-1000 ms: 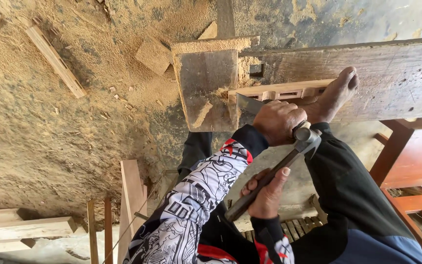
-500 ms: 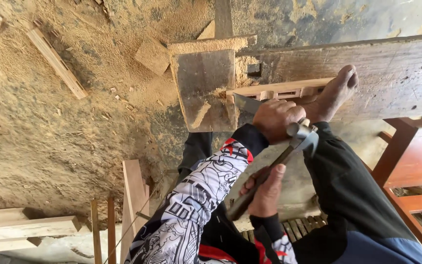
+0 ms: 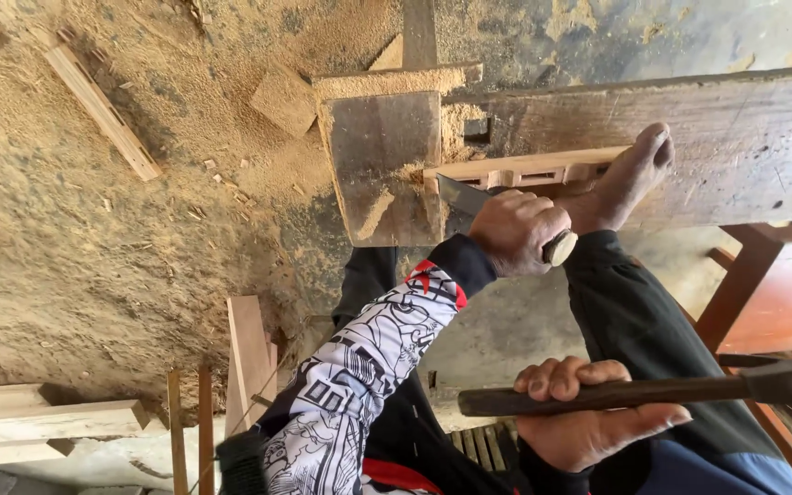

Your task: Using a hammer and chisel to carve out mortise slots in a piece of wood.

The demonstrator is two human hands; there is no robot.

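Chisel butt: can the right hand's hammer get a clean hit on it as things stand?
Probably yes. The chisel butt sticks out bare past the left hand, facing the hammer in the right hand; only open air shows between them.

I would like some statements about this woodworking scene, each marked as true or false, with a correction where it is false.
1. The left hand grips a chisel whose blade rests against the pale wooden strip. True.
2. The right hand holds a saw. False: it holds a hammer by its dark handle.
3. A bare foot presses on the pale wooden strip on the thick workbench. True.
4. The hammer head touches the chisel handle. False: the hammer is drawn back, well apart from the chisel.
5. The ground is covered with sawdust. True.
6. Both sleeves are plain black. False: the left sleeve has a black and white pattern.
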